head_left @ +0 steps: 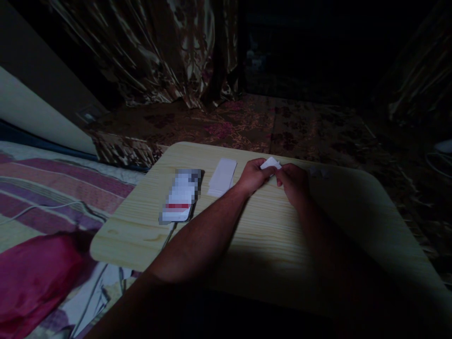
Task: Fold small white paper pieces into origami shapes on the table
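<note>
Between my two hands, above the far part of the wooden table, is a small piece of folded white paper. My left hand pinches its left side, with the thumb lying over the front. On the right side, my right hand grips the paper's edge between thumb and fingers. A stack of white paper strips lies to the left of my left hand. Right of my right hand, a few small pale folded pieces rest in shadow on the table.
A phone with a lit screen lies at the table's left, a white cable running from it. Left of the table is a bed with a striped cover and a pink cloth. Patterned curtains hang behind.
</note>
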Tool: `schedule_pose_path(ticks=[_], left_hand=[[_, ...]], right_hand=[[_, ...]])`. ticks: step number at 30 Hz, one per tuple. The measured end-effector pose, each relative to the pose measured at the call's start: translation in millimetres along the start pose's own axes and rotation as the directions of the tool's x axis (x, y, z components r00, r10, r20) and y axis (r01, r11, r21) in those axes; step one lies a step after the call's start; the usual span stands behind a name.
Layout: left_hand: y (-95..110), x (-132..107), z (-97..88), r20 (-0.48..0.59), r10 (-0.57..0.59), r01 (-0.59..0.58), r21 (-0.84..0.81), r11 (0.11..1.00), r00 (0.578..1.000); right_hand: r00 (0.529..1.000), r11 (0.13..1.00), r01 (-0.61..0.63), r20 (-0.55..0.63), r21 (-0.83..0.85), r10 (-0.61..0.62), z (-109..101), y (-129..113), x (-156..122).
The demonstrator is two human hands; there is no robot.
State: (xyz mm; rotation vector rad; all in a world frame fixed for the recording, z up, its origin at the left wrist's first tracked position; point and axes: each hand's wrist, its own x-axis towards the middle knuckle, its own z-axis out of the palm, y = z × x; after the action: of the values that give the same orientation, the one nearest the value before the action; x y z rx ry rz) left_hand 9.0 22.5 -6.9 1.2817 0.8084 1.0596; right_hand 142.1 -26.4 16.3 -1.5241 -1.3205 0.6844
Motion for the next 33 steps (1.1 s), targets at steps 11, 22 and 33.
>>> schedule_pose_path(ticks=[11,22,33], left_hand=[[2.4,0.1,0.6,0.017,-0.018,0.019,-0.068,0.997,1.0],[1.1,1.0,0.5,-0.056,0.022,-0.022,0.004,1.0,0.998],[2.7,-0.4,0.8,-0.041,0.01,-0.008,0.067,0.998,0.999]], right_hand=[[0.993,0.992,0.026,0.111,0.124,-0.04,-2.6,5.5,2.1],[0.997,1.0,-0.02,0.07,0.02,0.018,0.4,-3.2,0.5],[0.997,0.999,-0.007,0.074,0.041,0.004,-1.3,0.2,1.3]])
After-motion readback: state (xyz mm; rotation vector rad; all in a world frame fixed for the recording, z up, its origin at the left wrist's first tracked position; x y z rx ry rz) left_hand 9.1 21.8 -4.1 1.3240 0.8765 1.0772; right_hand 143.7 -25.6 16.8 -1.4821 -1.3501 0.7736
